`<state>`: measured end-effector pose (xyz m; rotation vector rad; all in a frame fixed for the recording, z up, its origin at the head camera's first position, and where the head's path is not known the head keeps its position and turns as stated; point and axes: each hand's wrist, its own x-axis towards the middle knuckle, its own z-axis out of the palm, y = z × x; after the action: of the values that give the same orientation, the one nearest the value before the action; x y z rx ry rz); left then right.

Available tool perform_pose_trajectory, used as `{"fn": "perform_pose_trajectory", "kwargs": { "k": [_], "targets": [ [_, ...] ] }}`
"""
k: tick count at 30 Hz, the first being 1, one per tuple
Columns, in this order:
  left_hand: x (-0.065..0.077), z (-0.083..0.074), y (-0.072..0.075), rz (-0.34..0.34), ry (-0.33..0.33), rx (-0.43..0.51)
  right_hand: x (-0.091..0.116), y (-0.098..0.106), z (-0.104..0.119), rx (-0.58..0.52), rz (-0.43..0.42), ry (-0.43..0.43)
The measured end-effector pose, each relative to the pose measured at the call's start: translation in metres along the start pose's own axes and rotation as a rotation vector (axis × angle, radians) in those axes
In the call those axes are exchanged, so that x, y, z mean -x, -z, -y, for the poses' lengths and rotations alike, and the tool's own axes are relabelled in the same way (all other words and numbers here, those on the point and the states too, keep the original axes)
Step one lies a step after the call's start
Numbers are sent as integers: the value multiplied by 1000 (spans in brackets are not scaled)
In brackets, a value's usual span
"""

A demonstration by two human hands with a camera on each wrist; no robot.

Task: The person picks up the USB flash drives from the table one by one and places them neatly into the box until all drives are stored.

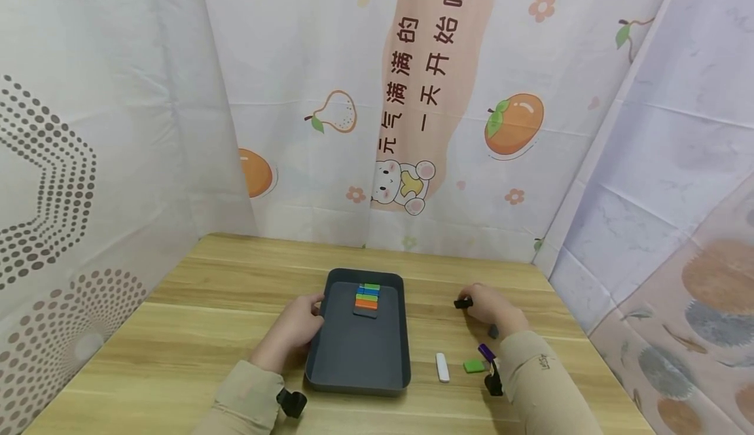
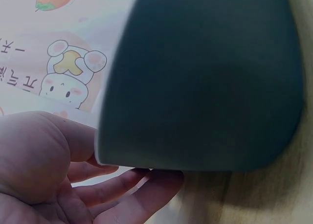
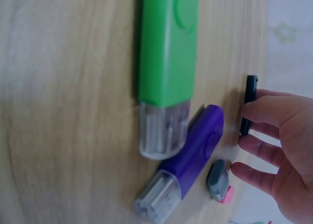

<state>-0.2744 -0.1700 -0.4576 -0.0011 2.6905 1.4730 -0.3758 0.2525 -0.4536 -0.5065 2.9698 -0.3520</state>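
Observation:
My left hand [image 1: 296, 325] grips the left edge of a dark grey rectangular tray [image 1: 357, 390]; the left wrist view shows the fingers [image 2: 159, 190] at the tray's edge. Inside the tray lies a row of flash drives, with an orange one [image 1: 366, 304], green and blue ones, and a dark grey one [image 1: 365, 313]. To the right of the tray, my right hand [image 1: 489, 305] pinches a black flash drive [image 3: 248, 104] between thumb and finger. A grey flash drive [image 3: 217, 180] with a pink part lies just below that hand's fingers.
Between the tray and the right forearm, a white stick-shaped item [image 1: 442, 367], a green flash drive [image 1: 474, 366] and a purple flash drive [image 1: 486, 352] lie on the wooden table [image 1: 235, 271]. Printed curtains [image 1: 330, 180] hang behind and at both sides.

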Motion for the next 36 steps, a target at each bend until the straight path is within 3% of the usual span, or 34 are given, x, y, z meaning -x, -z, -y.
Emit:
{"fn": "perform_pose_trajectory", "kwargs": {
  "k": [6,19,36],
  "targets": [
    [0,0,1,-2,-2,-6,-1,2,1,22,-2,34],
    [-2,-1,1,6,32,2,-2,-1,3,-13,8,-3],
    [-2,2,0,7,-6,4,-1,-1,3,15,-15,29]
  ]
}}
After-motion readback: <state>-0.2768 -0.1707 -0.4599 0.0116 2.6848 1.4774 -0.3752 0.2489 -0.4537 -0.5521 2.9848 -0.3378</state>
